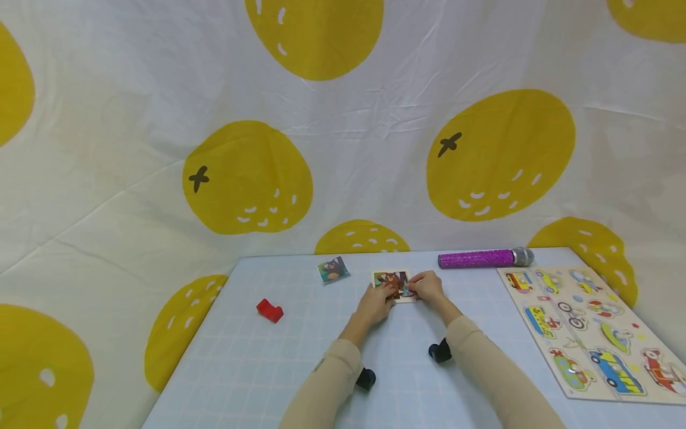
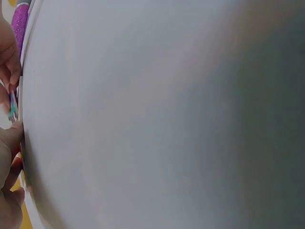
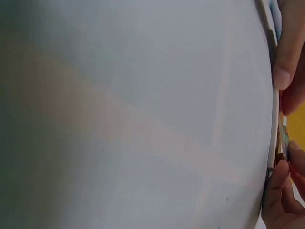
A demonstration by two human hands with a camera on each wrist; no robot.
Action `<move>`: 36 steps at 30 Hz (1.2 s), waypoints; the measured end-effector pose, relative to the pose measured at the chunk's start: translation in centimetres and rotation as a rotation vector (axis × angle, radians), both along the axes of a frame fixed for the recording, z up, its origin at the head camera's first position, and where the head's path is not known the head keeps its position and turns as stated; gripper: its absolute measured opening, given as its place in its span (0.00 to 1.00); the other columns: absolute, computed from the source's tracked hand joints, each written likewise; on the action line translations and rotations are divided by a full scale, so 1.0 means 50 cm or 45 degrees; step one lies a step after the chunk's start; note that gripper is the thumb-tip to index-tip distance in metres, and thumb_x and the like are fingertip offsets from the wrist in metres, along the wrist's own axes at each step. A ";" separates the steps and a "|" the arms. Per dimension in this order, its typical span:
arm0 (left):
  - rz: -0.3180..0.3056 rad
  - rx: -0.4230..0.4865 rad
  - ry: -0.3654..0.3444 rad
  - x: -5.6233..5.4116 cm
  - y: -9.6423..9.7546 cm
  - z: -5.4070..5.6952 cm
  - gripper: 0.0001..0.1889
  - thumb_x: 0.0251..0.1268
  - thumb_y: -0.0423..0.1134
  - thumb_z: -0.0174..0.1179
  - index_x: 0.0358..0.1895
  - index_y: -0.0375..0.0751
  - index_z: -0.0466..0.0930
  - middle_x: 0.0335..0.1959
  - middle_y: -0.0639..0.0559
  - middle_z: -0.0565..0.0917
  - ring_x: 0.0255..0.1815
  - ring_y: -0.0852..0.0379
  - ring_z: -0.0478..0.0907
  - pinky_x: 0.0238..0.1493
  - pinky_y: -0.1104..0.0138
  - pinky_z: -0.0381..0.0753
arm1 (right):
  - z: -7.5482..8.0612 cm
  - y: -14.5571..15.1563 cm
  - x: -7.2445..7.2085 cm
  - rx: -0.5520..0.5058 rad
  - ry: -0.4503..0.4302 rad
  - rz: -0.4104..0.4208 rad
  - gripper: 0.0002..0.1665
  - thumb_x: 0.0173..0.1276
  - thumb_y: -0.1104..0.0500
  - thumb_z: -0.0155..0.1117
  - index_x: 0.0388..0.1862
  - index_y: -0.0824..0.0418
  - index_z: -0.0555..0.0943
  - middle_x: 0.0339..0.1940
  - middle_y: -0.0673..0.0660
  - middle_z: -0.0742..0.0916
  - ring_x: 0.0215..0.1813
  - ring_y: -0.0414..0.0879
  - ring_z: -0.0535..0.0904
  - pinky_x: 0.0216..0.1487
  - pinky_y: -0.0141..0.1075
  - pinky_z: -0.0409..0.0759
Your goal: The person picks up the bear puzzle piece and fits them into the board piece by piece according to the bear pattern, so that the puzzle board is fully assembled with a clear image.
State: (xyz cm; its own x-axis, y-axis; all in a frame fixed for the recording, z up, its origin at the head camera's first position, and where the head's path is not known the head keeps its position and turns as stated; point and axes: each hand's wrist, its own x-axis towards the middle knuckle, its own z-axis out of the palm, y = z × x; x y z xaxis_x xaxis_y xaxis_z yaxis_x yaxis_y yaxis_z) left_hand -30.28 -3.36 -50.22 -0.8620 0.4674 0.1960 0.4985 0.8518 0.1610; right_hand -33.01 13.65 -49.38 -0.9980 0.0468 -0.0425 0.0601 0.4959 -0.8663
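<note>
A small square picture puzzle (image 1: 399, 277) with a brown bear and a pale rim lies flat near the far side of the table. My left hand (image 1: 374, 305) holds it by its near left part, with fingers over the picture and the thumb at the near edge. At its right side, my right hand (image 1: 427, 287) pinches a small puzzle piece (image 2: 13, 107) between thumb and fingers. The piece stands tilted above the puzzle in the left wrist view. Both wrist views catch the hands only at the frame's edge, so the fingertips are partly hidden.
A bear picture card (image 1: 333, 270) lies behind and left of the puzzle. Farther left is a red curved block (image 1: 270, 310). A glittery purple microphone (image 1: 477, 258) lies at the back right, beside a large vehicle puzzle board (image 1: 586, 333). A fruit-patterned cloth (image 1: 370, 179) hangs behind the table.
</note>
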 end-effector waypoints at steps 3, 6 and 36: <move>0.012 -0.022 -0.044 0.001 0.002 0.002 0.18 0.67 0.42 0.57 0.59 0.47 0.77 0.60 0.49 0.77 0.63 0.48 0.71 0.62 0.55 0.69 | 0.001 -0.011 0.000 0.203 0.077 0.036 0.11 0.55 0.62 0.70 0.32 0.71 0.84 0.23 0.59 0.86 0.23 0.44 0.78 0.26 0.34 0.76; 0.011 -0.097 -0.055 0.002 0.004 0.001 0.18 0.69 0.42 0.54 0.60 0.50 0.77 0.61 0.50 0.76 0.65 0.50 0.69 0.63 0.57 0.68 | 0.006 -0.022 0.003 0.364 0.132 0.074 0.11 0.55 0.61 0.70 0.32 0.69 0.84 0.33 0.64 0.86 0.34 0.53 0.80 0.37 0.44 0.78; -0.004 -0.067 -0.039 0.001 0.006 -0.006 0.17 0.68 0.42 0.54 0.59 0.56 0.77 0.61 0.47 0.76 0.65 0.49 0.68 0.63 0.54 0.67 | 0.014 -0.022 0.012 0.539 0.136 0.390 0.10 0.62 0.67 0.63 0.42 0.69 0.85 0.43 0.65 0.81 0.48 0.59 0.77 0.54 0.51 0.74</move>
State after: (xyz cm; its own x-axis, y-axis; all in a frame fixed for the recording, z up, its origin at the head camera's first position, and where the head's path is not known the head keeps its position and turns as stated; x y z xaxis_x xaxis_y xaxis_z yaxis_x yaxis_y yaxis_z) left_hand -30.23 -3.03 -50.52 -0.8659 0.4789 0.1447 0.4965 0.8580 0.1316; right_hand -32.39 12.53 -48.67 -0.9665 -0.2561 0.0192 -0.2194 0.7847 -0.5798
